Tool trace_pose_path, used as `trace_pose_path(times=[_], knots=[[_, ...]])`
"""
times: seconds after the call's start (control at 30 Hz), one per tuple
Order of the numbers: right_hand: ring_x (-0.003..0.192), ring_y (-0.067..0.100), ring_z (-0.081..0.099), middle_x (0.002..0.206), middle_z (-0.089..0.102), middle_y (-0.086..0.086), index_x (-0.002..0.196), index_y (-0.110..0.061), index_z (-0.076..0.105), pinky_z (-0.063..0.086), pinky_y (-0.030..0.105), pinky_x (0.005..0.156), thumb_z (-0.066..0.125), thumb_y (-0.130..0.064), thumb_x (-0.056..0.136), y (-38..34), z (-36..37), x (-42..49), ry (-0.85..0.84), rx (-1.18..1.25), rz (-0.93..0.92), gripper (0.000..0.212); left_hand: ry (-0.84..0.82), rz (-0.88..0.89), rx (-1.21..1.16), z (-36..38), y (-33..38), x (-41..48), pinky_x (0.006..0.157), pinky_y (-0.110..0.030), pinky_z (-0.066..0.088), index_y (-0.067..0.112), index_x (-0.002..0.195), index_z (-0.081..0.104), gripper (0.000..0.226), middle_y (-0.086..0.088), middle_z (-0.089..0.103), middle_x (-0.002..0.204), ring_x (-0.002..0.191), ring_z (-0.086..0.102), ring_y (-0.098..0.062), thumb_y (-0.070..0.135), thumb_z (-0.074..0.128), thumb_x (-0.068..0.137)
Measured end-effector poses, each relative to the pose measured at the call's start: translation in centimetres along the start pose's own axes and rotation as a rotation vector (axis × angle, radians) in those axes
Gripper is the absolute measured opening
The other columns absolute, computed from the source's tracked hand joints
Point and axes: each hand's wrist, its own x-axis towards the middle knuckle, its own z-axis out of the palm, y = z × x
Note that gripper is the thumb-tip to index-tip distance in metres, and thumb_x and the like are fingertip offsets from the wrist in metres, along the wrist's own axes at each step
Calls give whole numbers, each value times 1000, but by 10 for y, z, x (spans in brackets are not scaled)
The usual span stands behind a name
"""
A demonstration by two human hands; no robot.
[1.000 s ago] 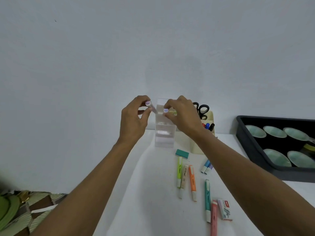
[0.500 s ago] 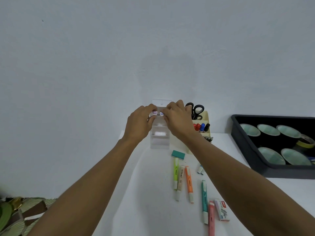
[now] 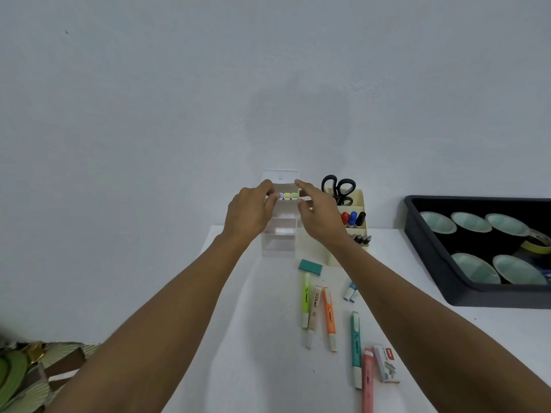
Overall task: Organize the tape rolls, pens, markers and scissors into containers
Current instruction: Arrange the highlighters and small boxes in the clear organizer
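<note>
Parting since earlier, right hand [image 3: 320, 217] lies open beside three markers [image 3: 287, 196]; left hand's [image 3: 250, 213] grip unclear.

One head-worn view — forward and down over the table [image 3: 262, 368].

No text is showing clearly enough to read. The small box [image 3: 386, 365] is carrying a red label with pale marks, too blurred to make out. The green highlighter [image 3: 306, 296], beige highlighter [image 3: 314, 308], orange highlighter [image 3: 329, 314] and teal highlighter [image 3: 355, 344] are showing dark barrel print, too small to read.
</note>
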Motion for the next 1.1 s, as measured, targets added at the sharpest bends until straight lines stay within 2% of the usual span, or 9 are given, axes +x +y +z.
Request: trace_pose_path(times=[0.23, 0.33, 0.4, 0.57, 0.73, 0.83, 0.97, 1.03, 1.1], knots=[[103, 12, 57, 120, 56, -3, 148, -21, 36, 41, 19, 85, 42, -3, 97, 5, -8, -22, -56, 24, 69, 55, 62, -67, 12, 3, 9, -5, 58, -33, 46, 18, 97, 61, 22, -2, 69, 85, 71, 60, -27, 36, 49, 98], [91, 9, 60, 109, 60, -3, 137, -17, 49, 52, 26, 83, 47, -5, 96, 6, -17, -48, -27, 42, 92, 42, 174, 21, -32, 4, 12, -27, 71, -34, 51, 18, 114, 61, 23, 0, 68, 108, 89, 64, -24, 28, 48, 98], [80, 6, 61, 100, 65, 0, 123, -16, 60, 57, 29, 79, 50, -6, 96, 15, -24, -68, -134, -26, 96, 30, 164, 96, -97, 11, 13, -48, 72, -34, 53, 16, 121, 56, 28, 1, 57, 130, 98, 63, -22, 21, 52, 94], [91, 10, 60, 114, 65, -3, 117, -24, 64, 50, 19, 77, 54, -17, 97, 51, -39, -109, -468, -271, 215, 23, 111, 158, -28, 35, 10, -83, 52, -21, 47, 14, 123, 56, 36, -4, 29, 157, 63, 62, -19, 24, 63, 88], [105, 15, 59, 118, 62, -8, 121, -31, 60, 53, 36, 95, 54, -23, 97, 60, -44, -121, -503, -284, 324, 26, 71, 55, -108, 23, 8, -61, 60, -31, 53, 22, 133, 42, 49, 10, 32, 148, 73, 61, -11, 21, 60, 88], [103, 14, 60, 118, 63, -7, 121, -30, 59, 53, 34, 93, 52, -23, 98, 57, -41, -121, -484, -279, 303, 26, 36, 65, -94, 18, 6, -55, 62, -36, 56, 23, 134, 41, 51, 10, 36, 140, 84, 61, -11, 18, 60, 88], [101, 13, 59, 121, 64, -2, 125, -26, 59, 52, 31, 94, 56, -22, 96, 55, -38, -117, -482, -312, 319, 29, 3, 33, -55, 21, 8, -72, 64, -33, 56, 18, 127, 47, 43, 3, 38, 134, 83, 60, -15, 21, 64, 87], [101, 13, 59, 122, 63, -2, 132, -24, 55, 51, 31, 95, 61, -31, 93, 54, -37, -117, -577, -365, 345, 40, -153, 89, -138, 32, 16, -92, 77, -39, 56, 19, 125, 49, 45, 2, 45, 127, 91, 58, -13, 28, 67, 85], [107, 14, 57, 127, 60, -1, 137, -25, 51, 49, 29, 95, 63, -39, 90, 53, -34, -118, -657, -449, 335, 50, -467, 174, -130, 48, 27, -108, 96, -39, 47, 21, 133, 48, 59, 2, 44, 129, 111, 45, -12, 40, 70, 81]])
